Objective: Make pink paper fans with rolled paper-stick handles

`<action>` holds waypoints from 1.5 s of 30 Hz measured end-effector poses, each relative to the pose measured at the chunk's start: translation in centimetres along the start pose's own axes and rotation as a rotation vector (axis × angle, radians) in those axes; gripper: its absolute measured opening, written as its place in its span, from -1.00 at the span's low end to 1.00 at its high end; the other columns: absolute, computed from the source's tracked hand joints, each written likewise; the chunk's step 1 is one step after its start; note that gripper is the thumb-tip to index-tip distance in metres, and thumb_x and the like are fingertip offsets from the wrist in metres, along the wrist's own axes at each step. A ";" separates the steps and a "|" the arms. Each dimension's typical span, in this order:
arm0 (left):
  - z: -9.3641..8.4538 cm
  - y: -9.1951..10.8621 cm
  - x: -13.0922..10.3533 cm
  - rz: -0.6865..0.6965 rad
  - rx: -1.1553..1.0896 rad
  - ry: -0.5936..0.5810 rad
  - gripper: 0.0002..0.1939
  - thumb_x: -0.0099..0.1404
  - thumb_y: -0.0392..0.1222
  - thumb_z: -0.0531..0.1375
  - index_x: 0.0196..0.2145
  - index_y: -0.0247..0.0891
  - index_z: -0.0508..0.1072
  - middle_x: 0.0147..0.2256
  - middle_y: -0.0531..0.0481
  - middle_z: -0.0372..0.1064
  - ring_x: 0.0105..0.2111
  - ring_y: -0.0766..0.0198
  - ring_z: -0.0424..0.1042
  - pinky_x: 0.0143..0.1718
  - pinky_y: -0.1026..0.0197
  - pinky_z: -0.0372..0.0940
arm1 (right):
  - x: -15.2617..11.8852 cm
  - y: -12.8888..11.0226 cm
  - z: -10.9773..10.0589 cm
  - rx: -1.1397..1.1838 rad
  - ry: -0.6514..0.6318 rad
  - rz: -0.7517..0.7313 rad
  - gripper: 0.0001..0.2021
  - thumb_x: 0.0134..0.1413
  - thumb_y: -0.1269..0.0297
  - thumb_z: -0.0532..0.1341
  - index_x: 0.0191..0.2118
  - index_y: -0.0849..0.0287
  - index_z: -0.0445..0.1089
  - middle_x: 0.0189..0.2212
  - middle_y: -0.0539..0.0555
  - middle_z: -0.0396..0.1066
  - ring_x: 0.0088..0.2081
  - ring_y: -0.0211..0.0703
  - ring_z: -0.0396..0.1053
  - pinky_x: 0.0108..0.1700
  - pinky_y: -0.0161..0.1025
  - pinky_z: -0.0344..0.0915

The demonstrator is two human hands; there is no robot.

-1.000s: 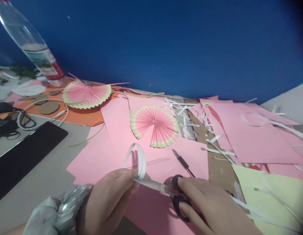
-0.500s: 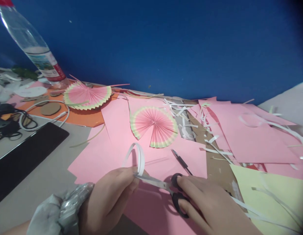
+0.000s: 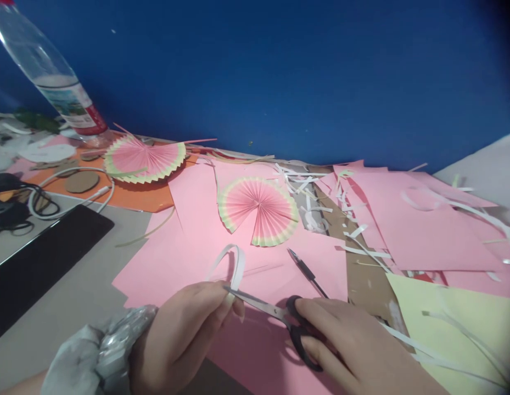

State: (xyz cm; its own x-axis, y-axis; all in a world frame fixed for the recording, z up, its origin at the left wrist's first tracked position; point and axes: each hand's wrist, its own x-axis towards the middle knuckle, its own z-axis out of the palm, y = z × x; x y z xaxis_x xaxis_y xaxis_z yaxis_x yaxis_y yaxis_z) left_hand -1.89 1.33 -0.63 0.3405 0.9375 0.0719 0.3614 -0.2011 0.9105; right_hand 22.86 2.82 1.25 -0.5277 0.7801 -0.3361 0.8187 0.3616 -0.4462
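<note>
My left hand [image 3: 191, 329], at the lower centre, pinches a curled white paper strip [image 3: 239, 263] whose loop rises above the fingertips. My right hand [image 3: 349, 343] is closed on the black handles of a pair of scissors [image 3: 275, 311]. The scissor tips touch the strip just at my left fingertips, with the blades nearly together. Beyond the hands, a pleated pink fan with a pale green rim [image 3: 258, 206] lies on pink paper [image 3: 176, 269], a wedge open at its front. A black pen [image 3: 306, 269] rests between the fan and my right hand.
A second pleated fan [image 3: 145, 159] is on orange card [image 3: 156, 204] at the back left, beside a plastic bottle [image 3: 69, 104]. A black phone-like slab [image 3: 44, 263] and a white cable [image 3: 30, 203] lie left. Pink sheets [image 3: 436, 236], yellow paper [image 3: 456, 323] and white scraps cover the right.
The scissor handles have dropped slightly while the tips stay at the strip. The white loop has narrowed and leans a little differently. The whole view has shifted slightly.
</note>
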 end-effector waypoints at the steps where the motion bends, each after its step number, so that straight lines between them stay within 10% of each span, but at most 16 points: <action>1: 0.0 0.0 0.0 0.001 -0.005 0.001 -0.78 0.38 -0.34 -0.08 -0.34 -0.11 0.28 -0.42 0.15 0.29 -0.40 0.39 0.30 -0.28 0.39 0.19 | 0.0 0.0 0.0 0.003 0.004 -0.002 -0.89 0.18 0.38 0.05 -0.25 0.08 0.29 -0.38 0.01 0.43 -0.36 -0.09 0.38 -0.35 -0.20 0.23; 18: -1.1 0.2 0.9 0.281 0.044 0.022 -0.83 0.32 -0.32 0.01 -0.40 -0.16 0.31 -0.52 0.09 0.30 -0.49 0.31 0.32 -0.41 0.31 0.22 | -0.5 -0.6 -0.4 0.144 0.246 -0.081 -0.85 0.01 0.34 0.09 -0.23 0.04 0.22 -0.28 0.03 0.45 -0.33 -0.11 0.42 -0.41 -0.25 0.31; 27: -1.9 -0.1 1.1 -0.076 0.120 0.402 -0.67 0.39 -0.21 -0.05 -0.52 -0.19 0.29 -0.58 0.12 0.23 -0.57 0.35 0.26 -0.52 0.31 0.16 | -0.6 1.1 0.5 -0.006 0.548 -0.195 -0.71 0.12 0.30 0.04 -0.01 0.11 0.10 -0.25 0.13 0.37 -0.29 -0.04 0.39 -0.32 -0.17 0.33; 32: -3.8 0.0 2.9 -0.084 0.345 0.477 -0.74 0.35 -0.13 0.01 -0.48 -0.17 0.32 -0.55 0.11 0.28 -0.51 0.28 0.28 -0.45 0.25 0.16 | -0.5 0.2 0.2 -0.030 0.531 -0.165 -0.81 0.10 0.33 0.05 -0.13 0.11 0.16 -0.35 0.08 0.34 -0.36 -0.06 0.34 -0.38 -0.17 0.27; 38: -5.9 -1.4 4.7 -0.093 0.843 0.191 -0.75 0.34 -0.07 -0.01 -0.40 -0.21 0.35 -0.36 -0.06 0.38 -0.32 0.05 0.36 -0.25 0.03 0.17 | -0.4 -0.5 0.2 -0.068 0.464 -0.200 -0.83 0.01 0.38 0.15 -0.22 0.10 0.26 -0.32 0.08 0.40 -0.30 -0.01 0.33 -0.30 -0.13 0.23; 45: -5.2 -2.5 4.4 0.001 0.819 0.442 -0.65 0.33 -0.09 -0.02 -0.03 -0.33 0.29 -0.01 -0.32 0.23 0.06 -0.23 0.15 0.08 -0.27 -0.08 | -0.2 -0.7 0.2 -0.054 0.416 -0.208 -0.81 -0.03 0.42 0.18 -0.22 0.12 0.29 -0.26 0.10 0.42 -0.28 -0.01 0.31 -0.28 -0.13 0.23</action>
State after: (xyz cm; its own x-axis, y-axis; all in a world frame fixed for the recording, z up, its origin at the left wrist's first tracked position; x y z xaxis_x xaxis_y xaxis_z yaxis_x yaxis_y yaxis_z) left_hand -5.83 7.45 -0.44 0.0406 0.9263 0.3746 0.9187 -0.1820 0.3506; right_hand 22.35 2.29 1.52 -0.5551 0.8229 0.1214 0.7217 0.5490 -0.4216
